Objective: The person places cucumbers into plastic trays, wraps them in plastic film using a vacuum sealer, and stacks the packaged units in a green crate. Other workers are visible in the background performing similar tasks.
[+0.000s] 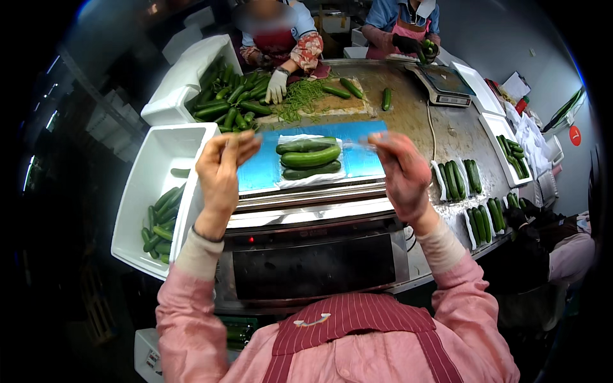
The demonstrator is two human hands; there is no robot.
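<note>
A white foam tray (313, 182) with three cucumbers (311, 157) lies on the blue surface (366, 165) of a film-wrapping machine (311, 210). Clear plastic film (355, 144) stretches over the tray and out to both sides. My left hand (220, 174), left of the tray, is raised with thumb and fingers pinched on the film's edge. On the other side, my right hand (404, 172) pinches the opposite edge, slightly blurred. Both hands are apart from the cucumbers.
A foam box (125, 210) with loose cucumbers stands left; more are piled (234, 98) behind it. Opposite, a co-worker's gloved hand (277, 86) touches the pile. Filled trays (452, 181), a scale (440, 84) and its cable (432, 129) are right. A red light (251, 239) glows on the machine's front.
</note>
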